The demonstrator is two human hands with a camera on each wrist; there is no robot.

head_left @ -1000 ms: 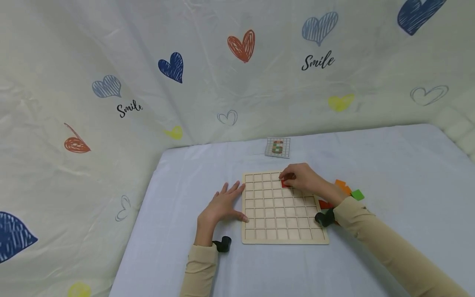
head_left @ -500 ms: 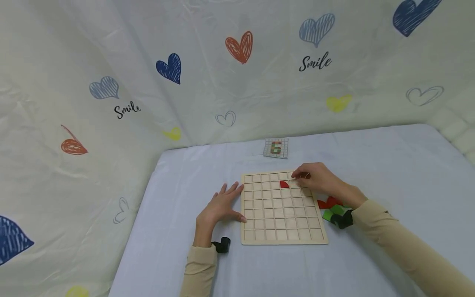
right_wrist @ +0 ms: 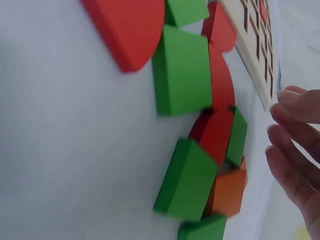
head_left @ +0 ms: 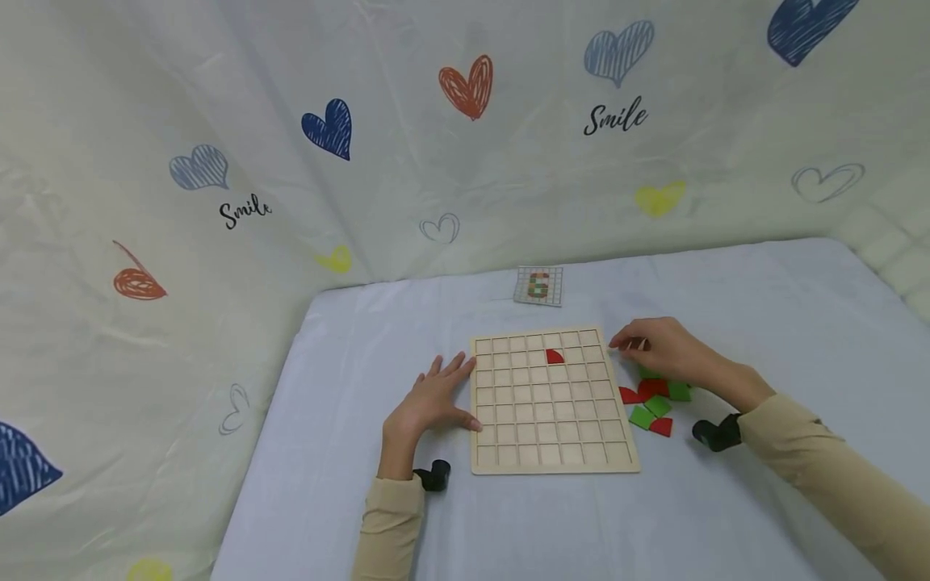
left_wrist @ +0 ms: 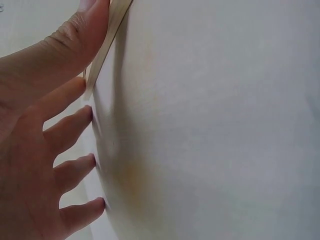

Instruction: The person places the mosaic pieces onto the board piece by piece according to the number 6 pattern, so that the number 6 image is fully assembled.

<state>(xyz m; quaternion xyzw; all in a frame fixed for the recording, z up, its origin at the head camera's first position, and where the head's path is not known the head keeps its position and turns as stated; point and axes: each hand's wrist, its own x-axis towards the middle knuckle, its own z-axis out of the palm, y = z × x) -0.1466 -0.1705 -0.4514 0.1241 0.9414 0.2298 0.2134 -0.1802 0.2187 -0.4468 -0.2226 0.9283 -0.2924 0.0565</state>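
A square wooden grid board (head_left: 538, 411) lies on the table, with one red quarter-circle block (head_left: 555, 357) set in a cell of its second row. My left hand (head_left: 429, 407) rests at the board's left edge, fingers spread and thumb on the rim; the left wrist view shows this hand (left_wrist: 55, 135) beside the board's edge (left_wrist: 107, 45). Just off the board's upper right corner hovers my right hand (head_left: 664, 349), holding nothing, fingers loosely bent. Under and below it lie loose green blocks (head_left: 657, 406) and red ones (head_left: 652, 389). An orange block (right_wrist: 227, 192) shows in the right wrist view.
A small card (head_left: 538, 286) with a coloured block pattern on a grid lies behind the board. White cloth (head_left: 363, 347) covers the table, and a hanging sheet (head_left: 392, 153) printed with hearts stands behind it.
My right hand has let go of the red quarter-circle block, leaving it on the board, and moved right past the board's edge. My left hand has stayed at the left edge.
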